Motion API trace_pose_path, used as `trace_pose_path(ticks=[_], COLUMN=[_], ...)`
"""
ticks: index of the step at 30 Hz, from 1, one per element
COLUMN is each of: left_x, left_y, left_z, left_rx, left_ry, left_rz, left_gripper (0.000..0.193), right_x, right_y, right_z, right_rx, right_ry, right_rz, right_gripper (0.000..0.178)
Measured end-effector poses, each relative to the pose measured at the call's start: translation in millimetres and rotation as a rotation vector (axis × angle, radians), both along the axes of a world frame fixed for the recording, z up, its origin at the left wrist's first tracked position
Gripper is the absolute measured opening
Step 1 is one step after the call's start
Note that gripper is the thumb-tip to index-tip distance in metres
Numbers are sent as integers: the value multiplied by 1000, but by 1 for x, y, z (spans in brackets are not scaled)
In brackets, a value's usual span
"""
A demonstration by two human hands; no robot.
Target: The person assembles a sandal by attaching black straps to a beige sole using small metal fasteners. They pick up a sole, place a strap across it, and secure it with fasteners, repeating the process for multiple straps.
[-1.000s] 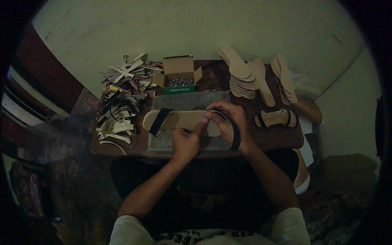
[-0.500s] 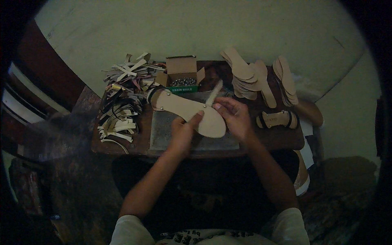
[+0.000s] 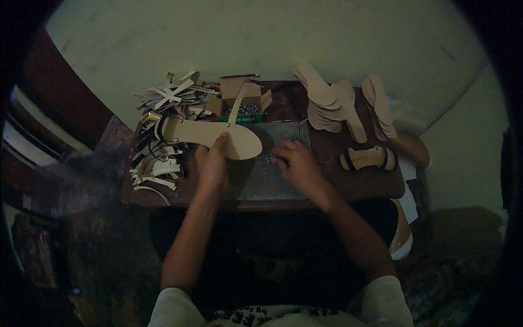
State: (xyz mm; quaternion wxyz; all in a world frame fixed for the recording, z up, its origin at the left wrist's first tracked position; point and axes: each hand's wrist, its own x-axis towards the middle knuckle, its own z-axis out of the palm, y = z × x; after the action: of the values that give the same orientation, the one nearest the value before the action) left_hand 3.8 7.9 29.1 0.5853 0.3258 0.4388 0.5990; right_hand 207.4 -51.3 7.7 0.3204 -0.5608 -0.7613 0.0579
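My left hand [image 3: 212,166] grips a tan sandal sole [image 3: 210,133], thumb on top, raised over the left part of the grey slab [image 3: 250,188]. A pale strap [image 3: 238,103] is fastened at the sole's far edge by a round metal stud and stands up loose. A dark strap [image 3: 159,129] crosses the narrow heel end, with studs beside it. My right hand [image 3: 299,168] is low over the slab, fingers bent together around something small and dark, too small to name. Just beyond it lies a thin bent metal rod [image 3: 300,129].
At the back stands an open box of metal studs [image 3: 250,109]. Heaps of strap strips [image 3: 163,158] cover the left side of the wooden table [image 3: 354,188]. Stacked soles [image 3: 321,101] lie at the back right, another stack [image 3: 378,106] beside them. Nearer sits a strapped sole [image 3: 368,159].
The sandal sole has moved left in my left hand. My right hand has let go of its strap and come down onto the slab, fingers drawn together.
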Motion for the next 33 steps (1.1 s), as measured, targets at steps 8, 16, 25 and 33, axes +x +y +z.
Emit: trace_pose_path(ticks=[8, 16, 25, 33], left_x=[2, 9, 24, 28], left_y=[-5, -12, -21, -28], left_z=[6, 11, 2, -6], left_rx=[-10, -35, -64, -47], left_ry=[37, -93, -63, 90], left_rz=[-64, -185, -357, -426], left_gripper=[34, 30, 25, 24], right_x=[-7, -7, 21, 15], right_y=[5, 3, 9, -10], right_z=[-4, 9, 39, 61], right_rx=[-60, -93, -160, -5], right_ry=[29, 359, 833, 498], right_rz=[-21, -129, -233, 141], right_gripper=[15, 12, 24, 36])
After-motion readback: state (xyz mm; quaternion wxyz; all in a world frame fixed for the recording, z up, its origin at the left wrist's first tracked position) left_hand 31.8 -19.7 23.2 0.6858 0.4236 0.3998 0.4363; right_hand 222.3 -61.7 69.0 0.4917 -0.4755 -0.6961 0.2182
